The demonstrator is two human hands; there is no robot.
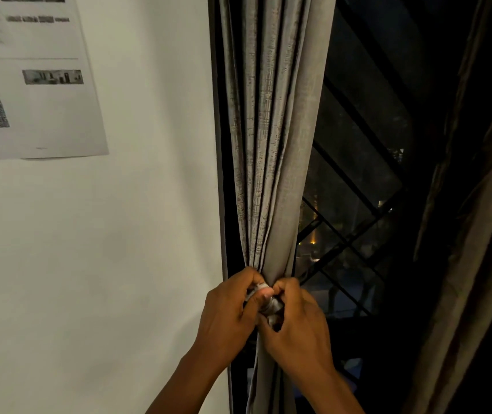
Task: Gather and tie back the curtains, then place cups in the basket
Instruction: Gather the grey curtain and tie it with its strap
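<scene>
Far left, a printed sheet (34, 76) is stuck to the white wall (137, 204), near the wall's upper left corner; its text is too blurred to read, though a square code patch sits low on its left side. The rest of the wall is bare as far as the dark window frame (220, 174).

Next comes the curtain you are working on (271, 130), a grey textured one gathered into tight vertical folds along the left edge of the window. The folds narrow toward your hands and the fabric hangs on below them as one slim bundle.

Your left hand (229, 312) grips the gathered bundle from the wall side, fingers curled closed on a strip of grey fabric tie (270, 303) wrapped at the pinch point. Your right hand (295, 321) meets it from the window side, touching the left hand, its fingers also closed on the tie and the bunched cloth. You cannot tell whether the tie is knotted, since your fingers cover most of it.

Right of the curtain, dark window glass shows a black metal grille (349, 234) with diagonal bars and a few small lights beyond. At the far right edge hangs a second curtain (477, 234), in shadow, loose and well apart from your hands.
</scene>
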